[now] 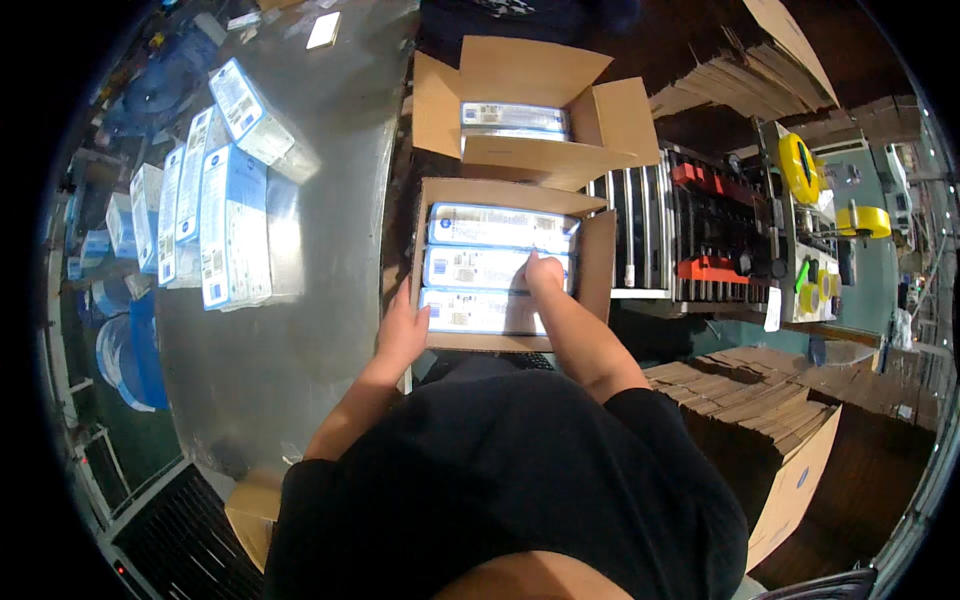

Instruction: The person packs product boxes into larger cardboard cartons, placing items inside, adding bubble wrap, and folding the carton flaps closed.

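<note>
The single head-worn fisheye view looks steeply down from above the person's black-shirted torso [500, 480], close over an open cardboard carton [598, 262] straight ahead, with the steel table [300, 330] curving off at left and a roller conveyor [640, 240] at right.

1. the near carton [596, 262] is filled by three flat white packs [487, 268], so little room is left inside.
2. bare table [330, 200] is seen between it and the standing boxes [232, 225].
3. the far side is blocked by a second carton [530, 95].
</note>
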A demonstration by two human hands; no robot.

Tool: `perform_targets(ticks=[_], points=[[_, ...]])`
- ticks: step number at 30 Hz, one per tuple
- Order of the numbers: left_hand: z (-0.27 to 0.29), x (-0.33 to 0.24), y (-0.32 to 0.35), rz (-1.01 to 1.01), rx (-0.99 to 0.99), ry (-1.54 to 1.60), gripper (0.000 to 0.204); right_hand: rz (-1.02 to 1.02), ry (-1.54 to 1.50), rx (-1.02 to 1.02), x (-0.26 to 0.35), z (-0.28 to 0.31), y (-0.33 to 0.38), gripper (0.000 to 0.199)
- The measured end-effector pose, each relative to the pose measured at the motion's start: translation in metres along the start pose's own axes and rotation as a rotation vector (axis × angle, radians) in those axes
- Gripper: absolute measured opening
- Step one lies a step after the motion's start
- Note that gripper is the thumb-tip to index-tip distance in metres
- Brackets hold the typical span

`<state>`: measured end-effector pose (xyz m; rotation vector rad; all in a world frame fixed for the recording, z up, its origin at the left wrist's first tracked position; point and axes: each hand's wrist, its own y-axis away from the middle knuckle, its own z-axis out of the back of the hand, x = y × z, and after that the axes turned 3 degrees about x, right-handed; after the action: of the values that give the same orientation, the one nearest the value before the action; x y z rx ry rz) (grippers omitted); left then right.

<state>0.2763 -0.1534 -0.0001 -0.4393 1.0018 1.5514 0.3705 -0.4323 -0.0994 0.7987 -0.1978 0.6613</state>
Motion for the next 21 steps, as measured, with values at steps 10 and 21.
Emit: perform_targets(ticks=[10, 21], points=[[0.016, -0.023, -0.032, -0.447, 0.745, -0.578, 0.107, 0.443, 0.286, 0.099, -0.014, 0.118, 0.059, 0.045], [-0.043, 0.036, -0.062, -0.11, -0.166, -0.082, 0.095, 1.051, 0.608, -0.339, 0.009, 0.075, 0.027, 0.065]])
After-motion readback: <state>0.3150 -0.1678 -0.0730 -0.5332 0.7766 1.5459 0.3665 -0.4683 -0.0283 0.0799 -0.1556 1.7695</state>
